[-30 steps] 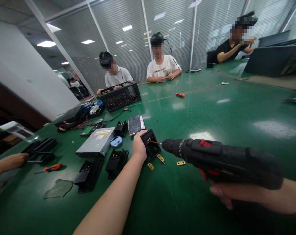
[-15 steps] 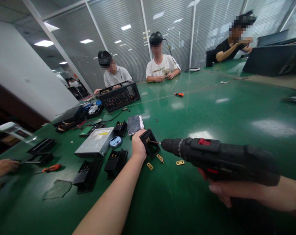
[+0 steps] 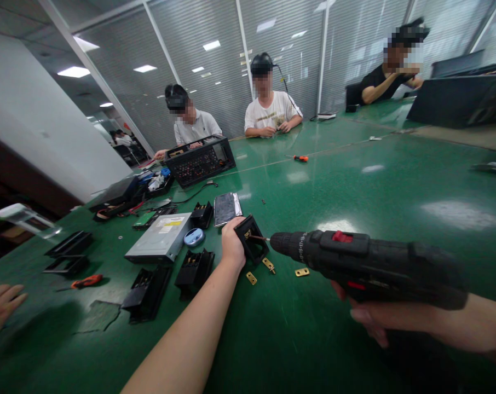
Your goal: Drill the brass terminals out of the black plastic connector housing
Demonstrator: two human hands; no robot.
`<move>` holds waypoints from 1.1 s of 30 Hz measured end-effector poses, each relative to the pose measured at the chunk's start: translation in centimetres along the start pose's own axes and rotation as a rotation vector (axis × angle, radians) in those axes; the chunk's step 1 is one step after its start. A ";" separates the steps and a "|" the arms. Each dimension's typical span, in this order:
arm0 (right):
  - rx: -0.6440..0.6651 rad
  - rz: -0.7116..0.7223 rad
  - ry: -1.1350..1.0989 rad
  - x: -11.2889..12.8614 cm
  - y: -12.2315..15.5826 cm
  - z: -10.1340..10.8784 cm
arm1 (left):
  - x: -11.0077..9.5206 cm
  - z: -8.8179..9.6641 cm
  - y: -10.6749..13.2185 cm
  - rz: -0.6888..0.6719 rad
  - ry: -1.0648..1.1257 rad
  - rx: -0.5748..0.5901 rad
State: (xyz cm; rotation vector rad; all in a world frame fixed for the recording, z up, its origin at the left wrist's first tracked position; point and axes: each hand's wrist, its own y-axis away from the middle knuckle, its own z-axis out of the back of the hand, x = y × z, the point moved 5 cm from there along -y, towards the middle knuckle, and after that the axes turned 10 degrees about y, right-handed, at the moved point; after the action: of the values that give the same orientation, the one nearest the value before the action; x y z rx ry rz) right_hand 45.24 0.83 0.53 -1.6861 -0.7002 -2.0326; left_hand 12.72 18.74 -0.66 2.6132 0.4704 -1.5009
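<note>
My right hand [image 3: 373,320] is wrapped round the grip of a black cordless drill [image 3: 355,262], which points left. Its long thin bit reaches into a black plastic housing [image 3: 258,253] with brass parts inside. Closed on the left edge of that housing is my left hand [image 3: 232,243], its fingers partly hidden behind it. The bit's tip meets the brass area; whether it sits in a screw is too small to tell. Small brass plates [image 3: 301,272] lie on the table just below the housing, one with a screw standing in it.
Left of my arm lie black housings [image 3: 194,272], a silver optical drive [image 3: 160,238], a blue round object [image 3: 194,237] and an orange screwdriver [image 3: 86,282]. Another person's hand [image 3: 1,306] is at the left edge. Across the green table [image 3: 375,208], several people sit near a black case [image 3: 201,161].
The other person's hand at the left has pulled back toward the edge from the black frames and now has its fingers stretched out. My hands, the drill and the housing look nearly still.
</note>
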 end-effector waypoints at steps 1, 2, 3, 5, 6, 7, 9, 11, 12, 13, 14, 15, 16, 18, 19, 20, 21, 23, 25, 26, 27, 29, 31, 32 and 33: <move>0.001 -0.003 -0.001 0.0 0.0 0.0 | 0.0 0.0 0.0 -0.003 -0.003 -0.006; 0.002 -0.008 0.001 0.0 0.0 0.0 | -0.1 0.0 0.0 -0.009 -0.009 -0.011; 0.002 -0.010 0.001 0.1 0.1 0.0 | -0.1 0.0 0.1 -0.010 -0.014 -0.013; 0.002 -0.002 -0.010 0.2 0.0 0.0 | -0.1 0.0 0.1 -0.007 -0.020 -0.017; 0.007 0.003 -0.020 0.3 0.0 0.0 | -0.1 0.0 0.1 -0.005 -0.022 -0.018; 0.011 0.010 -0.029 0.3 -0.1 0.0 | -0.1 0.0 0.1 -0.003 -0.023 -0.018; 0.025 0.016 -0.037 0.3 -0.1 0.0 | -0.1 0.0 0.1 -0.001 -0.026 -0.016; 0.032 0.003 -0.034 0.3 -0.1 -0.1 | 0.0 0.1 0.1 -0.001 -0.028 -0.015; 0.027 -0.006 -0.029 0.3 -0.1 -0.1 | 0.0 0.1 0.1 0.000 -0.027 -0.017; 0.008 -0.017 -0.023 0.4 0.0 -0.1 | 0.0 0.1 0.1 0.002 -0.026 -0.019; -0.016 -0.030 -0.017 0.4 0.1 0.0 | 0.1 0.1 0.1 0.005 -0.025 -0.021; -0.037 -0.038 -0.008 0.5 0.1 0.0 | 0.1 0.1 0.1 0.009 -0.023 -0.022; -0.050 -0.040 0.000 0.6 0.2 0.0 | 0.1 0.0 0.1 0.013 -0.022 -0.021; -0.042 -0.033 0.016 0.7 0.2 0.0 | 0.1 0.0 0.1 0.014 -0.018 -0.017; -0.030 -0.026 0.024 0.7 0.1 0.0 | 0.0 -0.1 0.1 0.013 -0.017 -0.017; -0.017 -0.022 0.030 0.6 0.0 0.0 | 0.0 -0.1 0.1 0.011 -0.014 -0.021; -0.009 -0.021 0.034 0.6 0.0 0.1 | 0.0 -0.1 0.1 0.011 -0.012 -0.028; -0.008 -0.025 0.040 0.5 -0.2 0.2 | 0.0 0.0 0.2 0.017 -0.006 -0.041; 0.000 -0.021 0.041 0.6 -0.2 0.3 | -0.1 -0.1 0.2 0.014 0.001 -0.046; 0.002 -0.019 0.040 0.7 -0.2 0.2 | -0.2 -0.1 0.2 0.009 0.003 -0.045; 0.009 -0.018 0.039 0.9 -0.2 0.1 | -0.2 -0.1 0.2 0.002 0.004 -0.044; 0.011 -0.042 0.029 1.1 0.0 -0.1 | -0.3 -0.1 0.3 -0.001 0.004 -0.046; -0.032 -0.078 0.024 1.4 0.1 -0.2 | -0.2 -0.2 0.3 0.011 0.001 -0.047; -0.047 -0.089 0.023 1.4 0.1 -0.2 | -0.2 -0.2 0.3 0.016 0.000 -0.045; -0.056 -0.088 0.025 1.5 0.2 -0.1 | -0.2 -0.2 0.3 0.018 0.000 -0.045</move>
State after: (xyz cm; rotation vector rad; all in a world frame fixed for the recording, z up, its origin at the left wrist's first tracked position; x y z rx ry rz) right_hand 44.94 0.62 2.02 -1.6850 -0.7274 -2.1493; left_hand 12.90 18.44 -0.40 2.5770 0.4739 -1.4675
